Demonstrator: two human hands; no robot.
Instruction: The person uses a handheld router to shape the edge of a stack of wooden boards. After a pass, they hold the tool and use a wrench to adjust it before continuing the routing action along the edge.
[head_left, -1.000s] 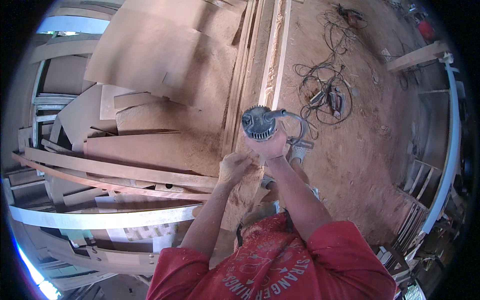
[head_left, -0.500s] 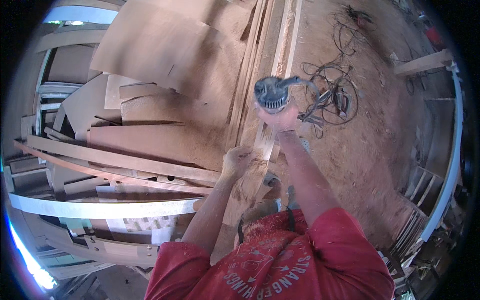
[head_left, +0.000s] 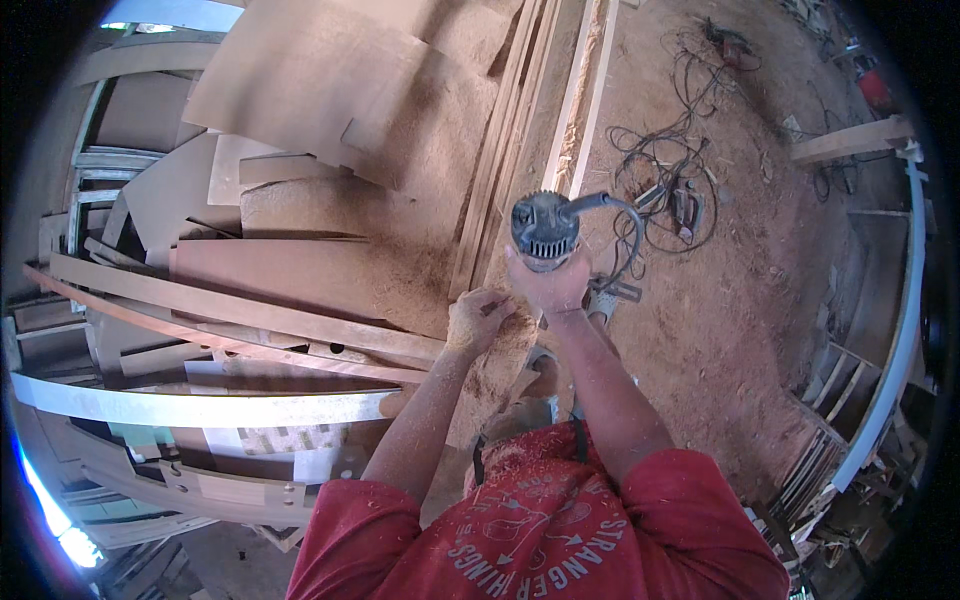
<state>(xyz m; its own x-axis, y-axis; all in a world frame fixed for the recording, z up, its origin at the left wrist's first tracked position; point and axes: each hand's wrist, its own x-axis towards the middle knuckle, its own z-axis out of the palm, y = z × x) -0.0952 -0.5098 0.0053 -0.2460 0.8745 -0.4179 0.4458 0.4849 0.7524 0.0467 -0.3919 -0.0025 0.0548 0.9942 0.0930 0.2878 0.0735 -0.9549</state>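
Note:
My right hand (head_left: 552, 283) grips a black trim router (head_left: 545, 230) with a round, vented top, and its cord loops off to the right. Below the router, its base and the wood are hidden by my hand. A long, pale wooden beam (head_left: 586, 90) runs away from me beyond the router, with shavings lying along its middle. Dusted with sawdust, my left hand (head_left: 480, 320) is closed beside the near end of the work, left of the router. What its curled fingers hold, if anything, cannot be made out.
Several long wood strips (head_left: 505, 140) lie left of the beam, next to large thin panels (head_left: 310, 90). Tangled cords (head_left: 680, 130) and another power tool (head_left: 688, 210) rest on the dusty floor at right. Curved boards (head_left: 230, 310) are stacked at left.
My right hand has drawn the router back toward me along the beam. My left hand stays in nearly the same place.

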